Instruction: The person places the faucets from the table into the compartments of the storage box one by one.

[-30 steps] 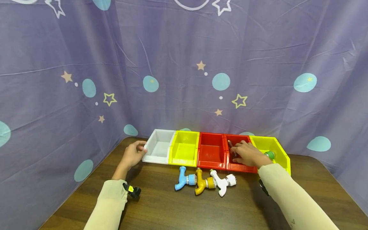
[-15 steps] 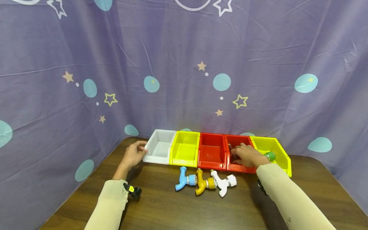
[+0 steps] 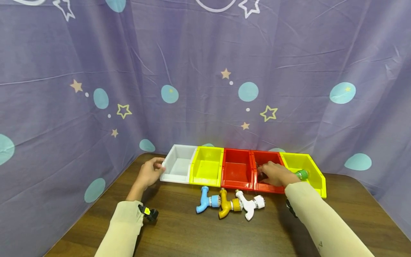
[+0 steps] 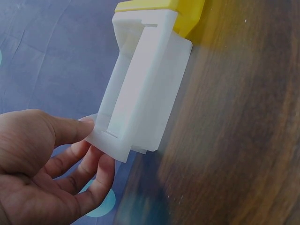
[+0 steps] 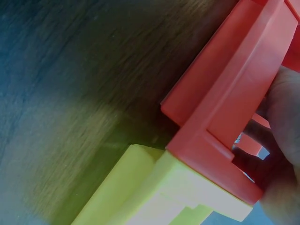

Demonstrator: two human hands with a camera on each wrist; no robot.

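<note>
The bins (image 3: 237, 172) look like smooth, glossy plastic, the table (image 3: 199, 235) grained wood, the curtain (image 3: 199, 53) creased cloth.

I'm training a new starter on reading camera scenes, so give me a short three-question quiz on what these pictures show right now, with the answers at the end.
1. Which colour of bin does the right hand reach into? A) white, B) red, C) yellow.
2. True or false: the mustard-yellow tap lies between the blue tap and the white tap.
3. What does the left hand pinch?

Key
1. B: the red bin beside a yellow one.
2. True.
3. The outer edge of the white bin.
</note>
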